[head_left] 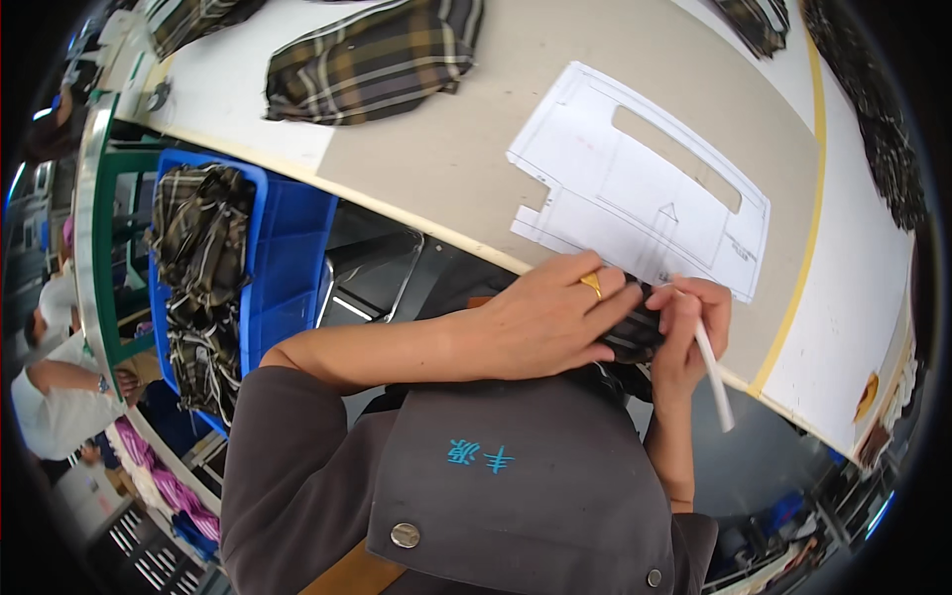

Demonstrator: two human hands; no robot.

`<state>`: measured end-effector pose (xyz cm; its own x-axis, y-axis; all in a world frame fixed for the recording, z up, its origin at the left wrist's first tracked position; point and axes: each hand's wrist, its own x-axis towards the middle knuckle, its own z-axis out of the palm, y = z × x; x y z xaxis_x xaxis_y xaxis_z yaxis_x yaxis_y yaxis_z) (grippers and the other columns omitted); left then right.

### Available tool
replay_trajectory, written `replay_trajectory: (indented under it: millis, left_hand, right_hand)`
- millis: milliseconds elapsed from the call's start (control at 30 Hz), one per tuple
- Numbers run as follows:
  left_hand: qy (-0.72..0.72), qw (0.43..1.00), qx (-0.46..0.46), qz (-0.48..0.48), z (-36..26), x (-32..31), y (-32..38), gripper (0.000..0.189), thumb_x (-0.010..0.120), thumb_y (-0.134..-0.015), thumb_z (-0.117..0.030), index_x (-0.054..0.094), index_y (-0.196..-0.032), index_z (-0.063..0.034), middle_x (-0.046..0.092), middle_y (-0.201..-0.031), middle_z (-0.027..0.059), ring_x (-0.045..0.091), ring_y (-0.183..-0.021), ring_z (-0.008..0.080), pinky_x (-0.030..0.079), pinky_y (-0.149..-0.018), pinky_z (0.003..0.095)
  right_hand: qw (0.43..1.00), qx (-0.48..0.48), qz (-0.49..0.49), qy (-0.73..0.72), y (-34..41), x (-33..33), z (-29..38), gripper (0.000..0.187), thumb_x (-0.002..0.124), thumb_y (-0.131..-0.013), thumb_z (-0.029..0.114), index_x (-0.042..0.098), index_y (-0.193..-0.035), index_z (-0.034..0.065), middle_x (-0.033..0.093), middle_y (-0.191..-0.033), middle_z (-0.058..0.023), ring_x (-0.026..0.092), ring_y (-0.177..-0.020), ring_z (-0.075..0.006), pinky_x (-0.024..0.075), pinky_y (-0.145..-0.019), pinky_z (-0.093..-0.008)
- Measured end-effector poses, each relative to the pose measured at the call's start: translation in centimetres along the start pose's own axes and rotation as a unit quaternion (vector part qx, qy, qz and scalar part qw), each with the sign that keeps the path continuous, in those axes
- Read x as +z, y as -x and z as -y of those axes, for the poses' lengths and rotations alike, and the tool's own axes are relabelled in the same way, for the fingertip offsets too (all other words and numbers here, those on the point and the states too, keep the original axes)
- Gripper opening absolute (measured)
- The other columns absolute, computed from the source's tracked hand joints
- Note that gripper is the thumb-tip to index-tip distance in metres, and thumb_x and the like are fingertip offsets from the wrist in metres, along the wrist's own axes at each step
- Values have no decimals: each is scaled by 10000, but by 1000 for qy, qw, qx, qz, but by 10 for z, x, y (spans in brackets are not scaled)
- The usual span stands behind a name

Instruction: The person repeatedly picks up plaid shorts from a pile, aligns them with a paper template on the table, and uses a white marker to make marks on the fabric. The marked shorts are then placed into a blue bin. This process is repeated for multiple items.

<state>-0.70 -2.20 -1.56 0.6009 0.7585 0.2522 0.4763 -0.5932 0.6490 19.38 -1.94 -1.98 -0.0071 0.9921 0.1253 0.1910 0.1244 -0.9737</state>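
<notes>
At the table edge nearest me, my left hand (pixel 569 312), with a gold ring on it, rests its fingers on a dark plaid fabric piece (pixel 632 331); whether it pinches the cloth is hidden. Just to its right, my right hand (pixel 688 323) holds a thin white stick-like tool (pixel 714 379) that slants down past the table edge. The fingertips of both hands are close together at the lower edge of a white paper pattern (pixel 632 171). This pattern lies flat on the table, with a long cut-out slot, a notch and drawn lines.
Folded plaid garments (pixel 372 63) lie at the table's far side. Blue plastic crates (pixel 286 253) with plaid cloth stand at the left, beside a green metal frame (pixel 111 245). Another person's arm (pixel 71 378) shows at the far left. Dark fabric (pixel 866 111) lines the right edge.
</notes>
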Motion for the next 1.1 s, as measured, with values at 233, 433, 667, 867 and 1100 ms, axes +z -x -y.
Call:
replay_trajectory:
  millis: [233,433,667,867,1100]
  left_hand:
    - [-171,968,165,77,-14,19,21,129,645,-790,-198,641,-848,-83,585,-743,-8,550,-827,168,393,-752,294]
    - [-120,977,133,117,-33,54,10,268,637,-803,-210,645,-976,-5,640,-759,47,612,-802,179,443,-754,308]
    - [-129,963,134,194,-75,82,-9,389,662,-854,-344,642,-993,18,602,-619,45,594,-585,211,467,-830,313]
    - [10,959,261,107,-55,-1,-11,328,690,-856,-346,622,-774,-36,529,-634,22,518,-697,187,423,-1005,366]
    - [55,962,251,94,-43,-9,7,232,735,-815,-244,621,-723,-64,528,-722,31,514,-807,211,421,-1027,417]
  right_hand:
    - [940,-178,131,258,-12,4,6,372,808,-732,73,602,-1040,63,707,-1006,-91,619,-987,-299,463,-884,-411]
    - [950,-152,90,256,-13,0,9,220,773,-796,56,642,-970,83,637,-822,-83,632,-697,-225,498,-619,-316]
    - [938,-87,-156,296,-19,-72,33,142,646,-873,-26,622,-999,35,626,-833,-17,581,-736,-86,477,-679,-233]
    - [906,97,-135,390,35,-123,33,159,654,-852,-5,607,-994,51,567,-731,-24,500,-654,-95,427,-621,-257]
    - [934,-149,95,311,35,-67,65,424,847,-653,64,603,-998,95,670,-1185,-121,567,-1221,-381,471,-979,-454]
